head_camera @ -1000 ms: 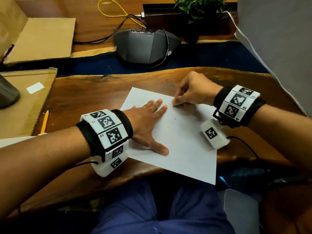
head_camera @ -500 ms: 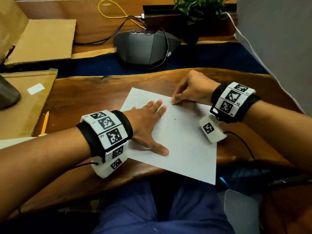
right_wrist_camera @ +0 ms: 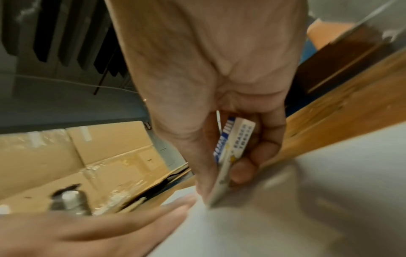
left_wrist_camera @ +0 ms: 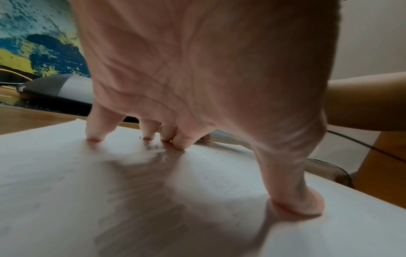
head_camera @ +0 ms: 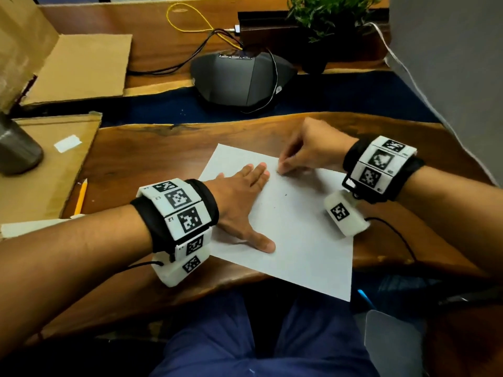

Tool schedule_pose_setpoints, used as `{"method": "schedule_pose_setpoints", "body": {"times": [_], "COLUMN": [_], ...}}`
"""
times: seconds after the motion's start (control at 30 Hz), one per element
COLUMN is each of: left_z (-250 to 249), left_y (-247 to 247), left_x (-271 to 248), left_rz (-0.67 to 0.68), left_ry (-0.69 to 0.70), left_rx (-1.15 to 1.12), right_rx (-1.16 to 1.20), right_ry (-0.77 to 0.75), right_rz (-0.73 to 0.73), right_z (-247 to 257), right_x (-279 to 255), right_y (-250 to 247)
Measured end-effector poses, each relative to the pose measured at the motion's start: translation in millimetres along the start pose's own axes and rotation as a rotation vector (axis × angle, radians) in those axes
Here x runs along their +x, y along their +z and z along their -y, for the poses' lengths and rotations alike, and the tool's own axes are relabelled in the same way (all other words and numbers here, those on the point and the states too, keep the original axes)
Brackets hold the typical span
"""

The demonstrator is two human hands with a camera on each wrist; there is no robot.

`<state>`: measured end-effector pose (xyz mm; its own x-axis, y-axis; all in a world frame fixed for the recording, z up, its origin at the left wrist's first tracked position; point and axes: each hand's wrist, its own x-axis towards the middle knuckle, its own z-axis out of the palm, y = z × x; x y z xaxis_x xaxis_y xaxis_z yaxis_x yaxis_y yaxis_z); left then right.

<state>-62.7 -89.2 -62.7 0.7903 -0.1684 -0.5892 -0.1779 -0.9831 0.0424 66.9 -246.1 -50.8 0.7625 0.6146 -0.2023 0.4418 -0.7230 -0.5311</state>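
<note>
A white sheet of paper lies on the wooden desk, its near corner hanging over the front edge. My left hand lies flat on the sheet with straight fingers and the thumb spread, pressing it down. In the left wrist view the fingertips and thumb touch the paper. My right hand pinches a white eraser in a blue-and-white sleeve between thumb and fingers. The eraser's lower end meets the paper just right of the left fingertips. Small dark crumbs lie on the sheet.
A yellow pencil lies at the desk's left edge beside flat cardboard. A grey metal cup stands on it. Behind are a grey conference phone with cables, a potted plant and more cardboard.
The right hand with the eraser has shifted slightly back and forth near the sheet's far edge. The left hand has stayed flat in place.
</note>
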Motion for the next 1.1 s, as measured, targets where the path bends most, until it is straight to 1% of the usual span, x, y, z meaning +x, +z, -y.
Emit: {"method": "schedule_pose_setpoints", "body": {"times": [0.03,0.07,0.1,0.17,0.2,0.23,0.33,0.37,0.4,0.47,0.5,0.53,0.6,0.63,0.73,0.8,0.83,0.9,0.97,1.0,1.03,1.1], "left_z": [-0.8,-0.6,0.3,0.4,0.5,0.5,-1.4,-0.8,-0.3,-0.8,-1.2,-0.9,-0.6,-0.1,4.3,7.4,8.6,8.9,6.1,2.5,-3.0,-18.3], "left_y": [-0.2,0.0,-0.1,-0.2,-0.3,-0.3,-0.9,-0.9,-1.3,-0.9,-0.4,-1.0,-1.1,-1.0,-0.6,-2.0,-3.4,-6.3,-6.8,-5.3,-2.4,6.6], "left_x": [0.4,0.3,0.8,1.4,1.7,1.8,0.5,0.5,0.4,-0.3,0.2,0.7,-0.7,-1.5,-1.4,1.4,2.5,3.9,3.5,2.2,0.6,-3.0], "left_rz": [-0.002,-0.004,-0.007,-0.01,-0.012,-0.011,-0.001,-0.004,-0.006,-0.007,-0.01,-0.013,-0.011,-0.012,-0.027,-0.032,-0.031,-0.036,-0.075,-0.108,-0.141,-0.172], "left_ry": [0.004,0.005,0.004,0.004,0.004,0.004,0.004,0.003,0.001,-0.004,-0.004,-0.001,0.007,0.012,0.031,0.04,0.028,-0.038,-0.083,-0.058,0.002,0.193], "left_rx": [0.004,0.004,0.002,-0.006,-0.007,-0.002,0.007,0.004,0.002,-0.005,-0.001,0.009,0.02,0.019,0.008,0.012,0.025,0.057,0.086,0.101,0.121,0.166], "right_rx": [0.019,0.006,-0.032,-0.111,-0.125,-0.114,-0.016,-0.02,-0.041,-0.078,-0.073,-0.055,-0.005,0.019,0.066,0.085,0.089,0.09,0.094,0.102,0.108,0.12], "right_ry": [0.017,-0.001,-0.042,-0.109,-0.114,-0.104,-0.017,-0.023,-0.04,-0.064,-0.05,-0.03,0.026,0.061,0.149,0.182,0.193,0.206,0.213,0.215,0.212,0.207], "right_rz": [-0.062,-0.09,-0.072,0.038,0.078,0.078,-0.089,-0.102,-0.062,0.101,0.145,0.131,0.026,0.011,0.076,0.086,0.087,0.096,0.111,0.114,0.113,0.106], "right_z": [-2.3,-1.9,-0.5,6.4,9.1,7.6,-0.7,-0.2,1.4,4.8,1.9,-3.9,-19.7,-26.9,-40.5,-44.3,-44.6,-43.7,-42.2,-42.2,-42.9,-44.6], "right_x": [0.8,0.4,-0.5,-8.6,-11.3,-9.8,-3.1,-3.3,-5.5,-14.4,-19.1,-22.6,-27.7,-30.9,-41.8,-43.4,-42.8,-41.1,-40.0,-39.7,-39.4,-39.6], "right_y": [-1.3,0.1,3.5,12.7,13.4,11.5,3.6,5.2,8.0,11.8,9.5,2.6,-12.8,-18.4,-21.4,-21.2,-22.1,-24.4,-24.6,-24.1,-23.5,-22.4]}}
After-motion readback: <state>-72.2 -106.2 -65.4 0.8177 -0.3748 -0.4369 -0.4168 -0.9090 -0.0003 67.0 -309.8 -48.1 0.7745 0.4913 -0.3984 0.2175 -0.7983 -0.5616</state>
